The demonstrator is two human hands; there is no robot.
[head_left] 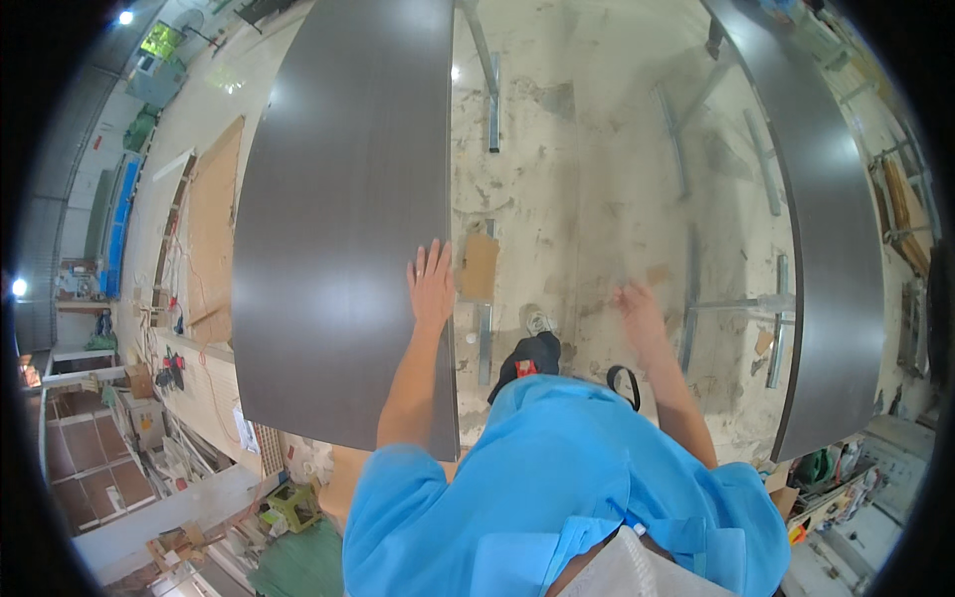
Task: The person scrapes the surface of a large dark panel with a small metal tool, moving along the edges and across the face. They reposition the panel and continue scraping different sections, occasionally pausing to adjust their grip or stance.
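My left hand (432, 289) lies flat near the right edge of a large dark grey panel (343, 229), its fingers stretched out and pointing away from me. The panel stretches from near my left side to the far end of the view. My right hand (638, 306) hangs in the air over the floor, between this panel and a second dark grey panel (831, 239) on the right. Its fingers look partly bent and are blurred, and I cannot make out anything in them.
Metal stand legs (731, 303) show beside the right panel. A brown cardboard piece (479, 267) lies on the stained floor (567, 199) between the panels. At the far left stands a large tan board (214, 229). A green stool (294, 505) and scrap wood sit at lower left.
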